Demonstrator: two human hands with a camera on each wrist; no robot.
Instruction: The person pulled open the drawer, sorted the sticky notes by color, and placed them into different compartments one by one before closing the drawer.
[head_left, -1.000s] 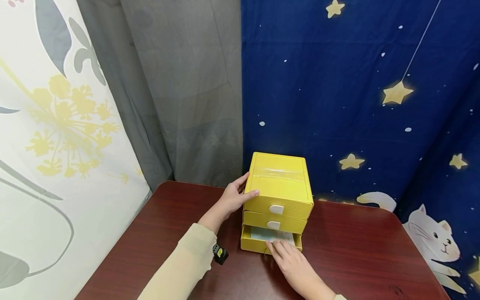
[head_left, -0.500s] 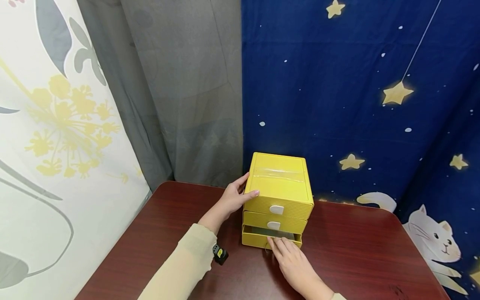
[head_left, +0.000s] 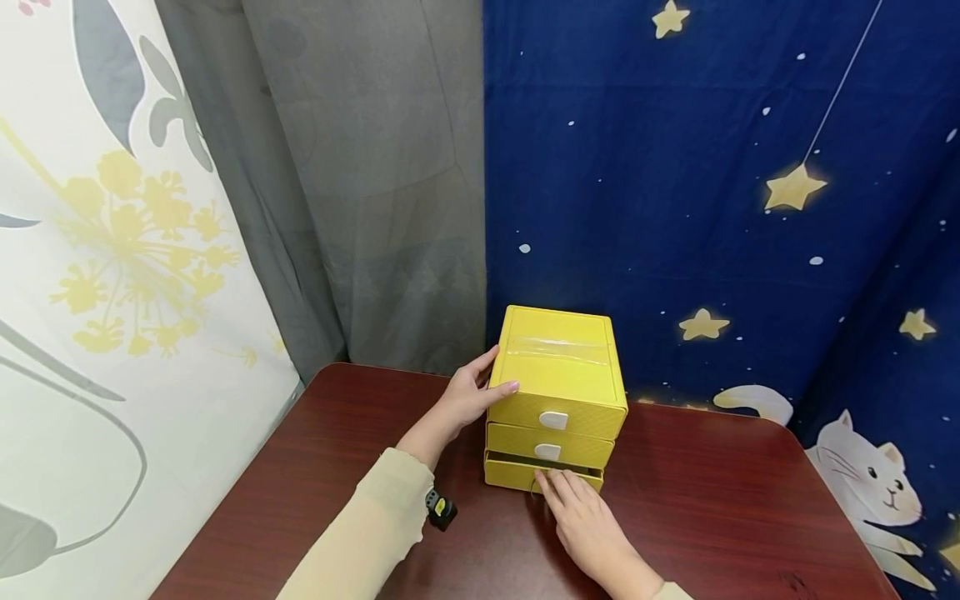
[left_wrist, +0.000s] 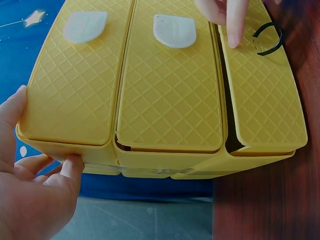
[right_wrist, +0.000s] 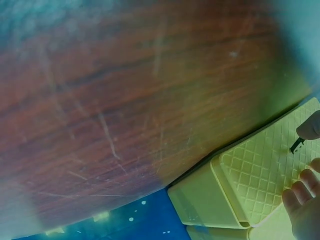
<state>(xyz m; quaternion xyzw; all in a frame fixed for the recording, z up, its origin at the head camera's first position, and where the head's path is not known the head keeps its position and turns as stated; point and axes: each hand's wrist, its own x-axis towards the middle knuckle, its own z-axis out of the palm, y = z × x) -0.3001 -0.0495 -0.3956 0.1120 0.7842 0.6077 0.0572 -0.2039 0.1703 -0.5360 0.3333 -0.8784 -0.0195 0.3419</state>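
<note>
A yellow chest of three drawers (head_left: 558, 346) with a diamond-patterned front stands on the table. My left hand (head_left: 467, 398) holds its upper left front corner, thumb at the front edge and fingers along the side. The top and middle drawers are closed, each with a white tab pull (left_wrist: 175, 31). The bottom drawer (head_left: 510, 473) sticks out slightly, leaving a narrow dark gap above its front. My right hand (head_left: 588, 521) presses on that drawer's front with extended fingers. A black ring pull (left_wrist: 280, 40) hangs on this front; in the right wrist view my thumb (right_wrist: 310, 129) touches it.
Clear tape (head_left: 558, 346) crosses the chest's top. The dark red wooden table (head_left: 712, 500) extends on both sides. Behind it hang a grey curtain (head_left: 390, 208) and a blue star-printed curtain (head_left: 675, 167). A black device (head_left: 441, 508) is strapped at my left wrist.
The bottom drawer has slid inward under my right hand, and the pale papers seen inside earlier are now hidden. My left hand has stayed in place.
</note>
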